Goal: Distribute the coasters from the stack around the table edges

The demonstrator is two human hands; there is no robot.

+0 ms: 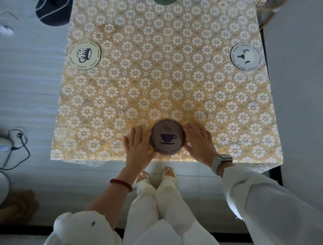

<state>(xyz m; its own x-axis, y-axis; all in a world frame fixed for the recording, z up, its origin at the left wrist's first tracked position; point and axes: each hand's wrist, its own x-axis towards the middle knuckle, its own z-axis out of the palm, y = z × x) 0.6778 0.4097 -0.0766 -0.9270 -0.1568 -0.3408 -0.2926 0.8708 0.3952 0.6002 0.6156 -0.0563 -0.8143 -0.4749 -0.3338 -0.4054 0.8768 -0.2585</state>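
Note:
A round coaster (167, 137) printed with a steaming cup lies near the table's front edge. My left hand (139, 142) rests flat against its left rim and my right hand (200, 140) against its right rim, both touching it with fingers spread. I cannot tell whether more coasters lie beneath it. A white coaster with a cup drawing (85, 55) sits at the left edge. Another white coaster (246, 56) sits at the right edge. At the far edge, a greenish round object (164, 1) is cut off by the frame.
The table (157, 78) wears a gold and white flower-patterned cloth. A dark bag (52, 12) lies on the floor at the back left. A cable and plug (19, 139) lie left of the table. A grey wall (297, 87) stands close on the right.

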